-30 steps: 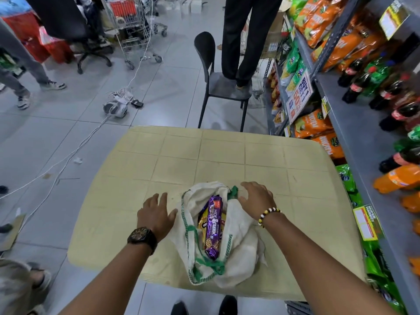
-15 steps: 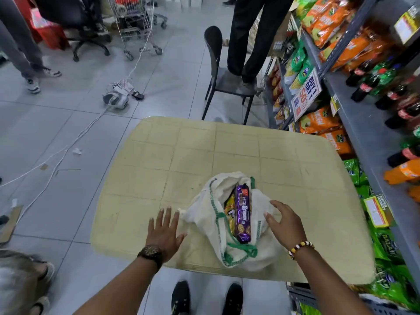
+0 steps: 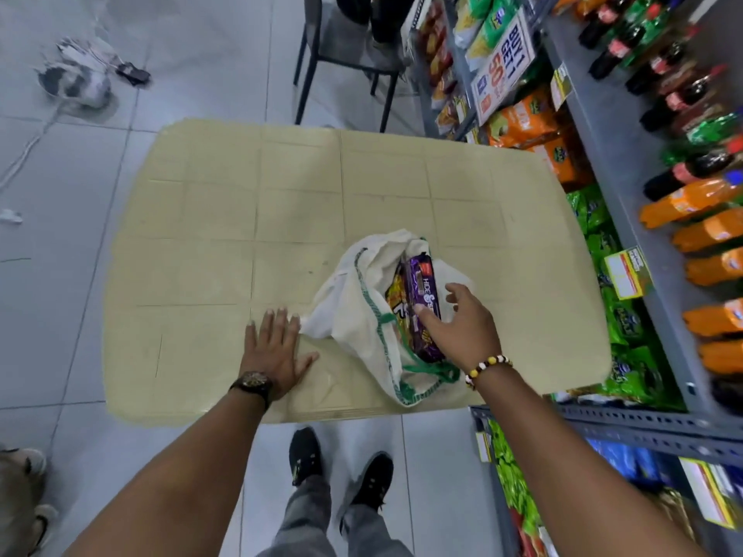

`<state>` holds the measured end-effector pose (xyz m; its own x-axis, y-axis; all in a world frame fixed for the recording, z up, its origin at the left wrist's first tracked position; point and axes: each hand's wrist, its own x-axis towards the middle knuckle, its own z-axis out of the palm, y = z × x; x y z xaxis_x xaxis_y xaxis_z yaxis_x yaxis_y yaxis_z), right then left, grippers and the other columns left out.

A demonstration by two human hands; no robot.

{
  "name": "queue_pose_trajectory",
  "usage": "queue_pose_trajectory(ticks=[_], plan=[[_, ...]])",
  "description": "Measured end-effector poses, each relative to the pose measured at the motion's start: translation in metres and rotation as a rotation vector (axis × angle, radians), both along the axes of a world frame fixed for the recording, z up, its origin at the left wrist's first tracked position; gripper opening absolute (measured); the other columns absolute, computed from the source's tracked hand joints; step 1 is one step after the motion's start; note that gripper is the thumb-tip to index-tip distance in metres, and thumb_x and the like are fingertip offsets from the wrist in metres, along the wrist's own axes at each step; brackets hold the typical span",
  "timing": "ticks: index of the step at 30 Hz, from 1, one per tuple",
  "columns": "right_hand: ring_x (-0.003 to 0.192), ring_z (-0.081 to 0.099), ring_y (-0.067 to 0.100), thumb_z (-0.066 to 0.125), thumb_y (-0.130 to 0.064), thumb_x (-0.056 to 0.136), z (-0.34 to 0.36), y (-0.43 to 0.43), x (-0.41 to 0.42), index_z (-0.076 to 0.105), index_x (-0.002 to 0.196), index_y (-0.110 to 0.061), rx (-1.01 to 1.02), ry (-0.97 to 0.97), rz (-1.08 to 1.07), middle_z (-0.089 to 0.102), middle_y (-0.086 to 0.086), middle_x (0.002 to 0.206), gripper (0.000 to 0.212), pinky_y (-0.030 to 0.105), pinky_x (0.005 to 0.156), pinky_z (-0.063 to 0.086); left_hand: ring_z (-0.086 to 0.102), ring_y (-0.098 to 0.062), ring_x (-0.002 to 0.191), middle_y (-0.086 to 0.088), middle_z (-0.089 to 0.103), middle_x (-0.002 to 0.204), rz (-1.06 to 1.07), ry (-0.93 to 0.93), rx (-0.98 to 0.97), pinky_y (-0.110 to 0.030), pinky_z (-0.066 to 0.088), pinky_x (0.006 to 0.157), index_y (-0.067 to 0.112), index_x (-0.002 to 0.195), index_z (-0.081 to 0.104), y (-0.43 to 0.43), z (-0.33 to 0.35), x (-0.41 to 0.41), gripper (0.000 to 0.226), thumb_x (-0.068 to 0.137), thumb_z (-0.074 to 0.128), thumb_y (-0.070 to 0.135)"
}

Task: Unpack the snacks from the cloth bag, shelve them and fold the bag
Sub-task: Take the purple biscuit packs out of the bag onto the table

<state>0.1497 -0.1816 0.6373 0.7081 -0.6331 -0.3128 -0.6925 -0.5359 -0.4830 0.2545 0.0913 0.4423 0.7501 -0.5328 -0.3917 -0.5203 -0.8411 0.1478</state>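
A white cloth bag (image 3: 354, 311) with green trim lies open on the cream table (image 3: 225, 219). Inside it show a purple biscuit pack (image 3: 422, 287) and a yellow snack pack (image 3: 398, 303). My right hand (image 3: 458, 327) reaches over the bag's mouth with its fingers spread, and its thumb touches the purple pack without closing on it. Flat on the table lies my left hand (image 3: 277, 347), its fingertips at the bag's left edge.
Grey shelves (image 3: 627, 195) at the right carry orange and green snack packs and bottles. A dark chair (image 3: 345, 62) with a person's legs on it stands beyond the table. Cables and a device (image 3: 76, 78) lie on the tiled floor at the left.
My right hand has moved from the bag's right side onto the opening, above the purple pack. The left hand has stayed flat beside the bag. The camera has tilted downward.
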Motion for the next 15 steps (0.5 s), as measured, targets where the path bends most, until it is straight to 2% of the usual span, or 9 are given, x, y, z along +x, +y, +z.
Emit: queue_pose_trajectory(ticks=[3, 6, 9, 12, 15], plan=[[0.108, 0.059, 0.029, 0.067, -0.061, 0.075, -0.006, 0.009, 0.011, 0.049, 0.126, -0.021, -0.061, 0.052, 0.008, 0.063, 0.004, 0.12, 0.067, 0.039, 0.087, 0.052, 0.005, -0.034, 0.153, -0.011, 0.009, 0.166, -0.026, -0.03, -0.022, -0.058, -0.001, 0.119, 0.018, 0.158, 0.018, 0.0, -0.007, 0.011, 0.091, 0.089, 0.016, 0.078], [0.096, 0.059, 0.031, 0.064, -0.061, 0.071, -0.019, 0.015, 0.019, 0.053, 0.105, -0.025, -0.176, 0.079, 0.028, 0.065, 0.003, 0.102, 0.05, 0.042, 0.08, 0.052, 0.008, -0.034, 0.152, -0.012, 0.011, 0.166, -0.047, -0.064, -0.045, -0.058, 0.0, 0.119, 0.018, 0.157, 0.022, 0.0, -0.012, 0.016, 0.093, 0.088, 0.017, 0.079], [0.091, 0.06, 0.031, 0.064, -0.052, 0.071, -0.027, 0.015, 0.02, 0.058, 0.097, -0.025, -0.21, 0.06, 0.0, 0.064, 0.003, 0.094, 0.038, 0.043, 0.077, 0.053, 0.011, -0.033, 0.152, -0.012, 0.015, 0.165, -0.057, -0.114, -0.083, -0.058, 0.002, 0.12, 0.017, 0.157, 0.024, 0.002, -0.017, 0.015, 0.091, 0.089, 0.02, 0.078], [0.084, 0.061, 0.028, 0.07, -0.039, 0.072, -0.026, 0.011, 0.02, 0.064, 0.092, -0.025, -0.175, -0.054, -0.071, 0.063, 0.003, 0.09, 0.025, 0.039, 0.072, 0.054, 0.012, -0.033, 0.152, -0.012, 0.017, 0.165, -0.053, -0.132, -0.094, -0.058, 0.003, 0.121, 0.018, 0.157, 0.024, 0.001, -0.02, 0.014, 0.09, 0.089, 0.022, 0.077], [0.081, 0.06, 0.025, 0.073, -0.031, 0.074, -0.012, 0.005, 0.029, 0.068, 0.096, -0.025, -0.174, -0.147, -0.093, 0.06, 0.001, 0.089, 0.024, 0.03, 0.07, 0.047, 0.012, -0.033, 0.152, -0.011, 0.016, 0.165, -0.045, -0.139, -0.118, -0.059, 0.004, 0.12, 0.018, 0.157, 0.023, 0.002, -0.021, 0.015, 0.09, 0.089, 0.025, 0.077]])
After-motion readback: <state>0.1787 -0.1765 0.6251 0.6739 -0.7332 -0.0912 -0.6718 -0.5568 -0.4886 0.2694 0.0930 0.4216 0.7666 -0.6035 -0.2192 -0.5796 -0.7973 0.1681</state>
